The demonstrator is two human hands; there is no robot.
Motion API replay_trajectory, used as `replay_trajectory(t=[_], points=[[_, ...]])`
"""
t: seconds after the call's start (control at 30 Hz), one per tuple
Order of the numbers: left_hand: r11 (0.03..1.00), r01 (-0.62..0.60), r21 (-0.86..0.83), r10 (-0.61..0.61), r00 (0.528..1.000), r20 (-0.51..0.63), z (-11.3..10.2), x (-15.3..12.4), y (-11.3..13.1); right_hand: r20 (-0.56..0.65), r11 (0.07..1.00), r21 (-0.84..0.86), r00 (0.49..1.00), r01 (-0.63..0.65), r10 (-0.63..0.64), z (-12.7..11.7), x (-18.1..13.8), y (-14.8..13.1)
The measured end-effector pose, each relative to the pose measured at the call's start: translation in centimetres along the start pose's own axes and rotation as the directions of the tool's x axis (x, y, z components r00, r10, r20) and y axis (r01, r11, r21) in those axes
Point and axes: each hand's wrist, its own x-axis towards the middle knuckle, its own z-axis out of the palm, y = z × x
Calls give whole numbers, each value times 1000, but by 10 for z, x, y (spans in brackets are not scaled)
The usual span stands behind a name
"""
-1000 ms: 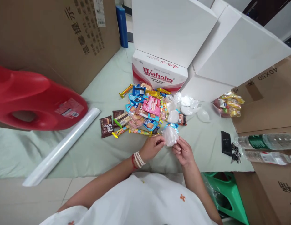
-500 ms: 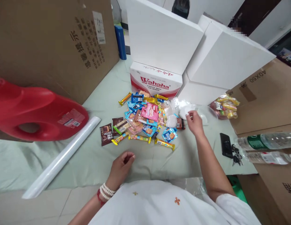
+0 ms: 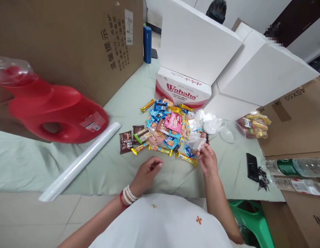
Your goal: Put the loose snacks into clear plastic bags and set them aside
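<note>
My right hand (image 3: pixel 207 160) pinches a thin translucent plastic bag (image 3: pixel 194 141) over the right side of a snack pile (image 3: pixel 162 125). My left hand (image 3: pixel 147 174), fingers curled in and nothing visible in them, rests just in front of the pile. Blue, pink and yellow wrapped snacks make up the heap, with a dark brown cocoa packet (image 3: pixel 126 142) at its left and a yellow stick-shaped packet (image 3: pixel 186 159) near my right hand. More crumpled clear bags (image 3: pixel 212 124) lie right of the heap, near a clear plastic piece (image 3: pixel 227 133).
Behind the snacks stands a Wahaha carton (image 3: pixel 182 89) with white boxes (image 3: pixel 198 38). A red jug (image 3: pixel 64 103) and a white roll (image 3: pixel 81 161) are at left. At right are a bowl of snacks (image 3: pixel 253 125), a phone (image 3: pixel 252 166), keys (image 3: pixel 263 179) and bottles (image 3: pixel 295 167).
My right hand has moved left and toward me from the clear bags, and a translucent bag now hangs from its fingers. My left hand stays curled before the pile. The camera view has shifted.
</note>
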Motion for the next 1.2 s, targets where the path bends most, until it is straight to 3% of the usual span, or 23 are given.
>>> replay_trajectory(t=[0.13, 0.2, 0.33, 0.53, 0.6, 0.7, 0.77, 0.8, 0.9, 0.97, 1.1, 1.2], points=[[964, 106, -245, -40, 965, 261, 39, 23, 7, 119, 975, 107, 976, -195, 182, 12, -48, 6], [926, 166, -338, -47, 941, 335, 56, 34, 7, 143, 962, 115, 962, -249, 232, 15, -61, 10], [857, 228, -461, -104, 955, 278, 69, 44, 0, 125, 955, 78, 953, -288, 277, 12, -69, 12], [862, 261, -435, -159, 953, 257, 53, 33, -5, 187, 949, -43, 930, -314, 316, 8, -67, 17], [877, 237, -419, -167, 966, 197, 49, 29, -6, 195, 961, -149, 945, -235, 261, 9, -67, 20], [884, 209, -418, -186, 978, 95, 46, 28, -6, 146, 916, -388, 988, 97, -43, 11, -70, 19], [886, 198, -419, -194, 980, 54, 45, 28, -6, 243, 797, -507, 941, 329, -234, 14, -73, 15], [889, 196, -414, -194, 980, 48, 45, 28, -5, 344, 735, -531, 900, 421, -268, 16, -74, 14], [886, 198, -418, -192, 980, 58, 47, 27, -3, 617, 629, -510, 759, 587, -208, 26, -74, 19], [871, 212, -443, -197, 977, 82, 47, 24, -1, 627, 643, -516, 761, 566, -167, 31, -72, 27], [856, 242, -457, -211, 970, 118, 43, 18, -1, 468, 750, -547, 879, 372, -95, 32, -71, 43], [898, 237, -371, -193, 969, 153, 39, 14, -4, 457, 784, -529, 888, 324, -59, 29, -74, 46]])
